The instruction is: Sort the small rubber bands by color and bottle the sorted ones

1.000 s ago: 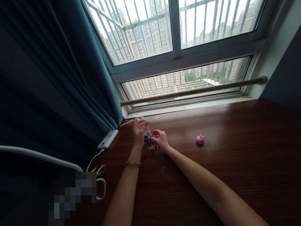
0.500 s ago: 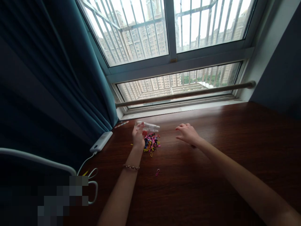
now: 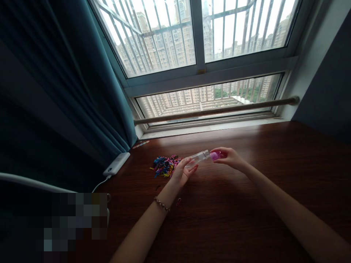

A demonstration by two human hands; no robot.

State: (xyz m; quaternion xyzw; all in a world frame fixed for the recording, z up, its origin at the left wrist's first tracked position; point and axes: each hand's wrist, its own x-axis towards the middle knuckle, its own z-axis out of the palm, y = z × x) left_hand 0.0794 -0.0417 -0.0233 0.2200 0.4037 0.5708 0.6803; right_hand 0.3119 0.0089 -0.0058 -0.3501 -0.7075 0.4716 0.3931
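My left hand (image 3: 180,174) is closed around a clear bottle (image 3: 200,157), which is tilted with its neck toward the right. At that neck, my right hand (image 3: 229,157) pinches a small pink-purple cap (image 3: 214,156). The cap is very close to the mouth; whether they touch I cannot tell. Behind and left of my left hand lies a heap of small coloured plastic pins (image 3: 164,165), in blue, pink, yellow and black. A single pink pin (image 3: 178,202) lies apart, nearer to me, beside my left forearm.
A white power bank (image 3: 117,164) with a cable stands at the left of the brown wooden tabletop (image 3: 263,160), by a blue curtain (image 3: 109,109). A horizontal rail (image 3: 219,109) crosses before the window. Small round stickers (image 3: 141,144) mark the far left edge.
My left hand has carried the bottle rightward, off the heap. My right hand, empty-looking before, now holds the pink-purple cap at the bottle's mouth.
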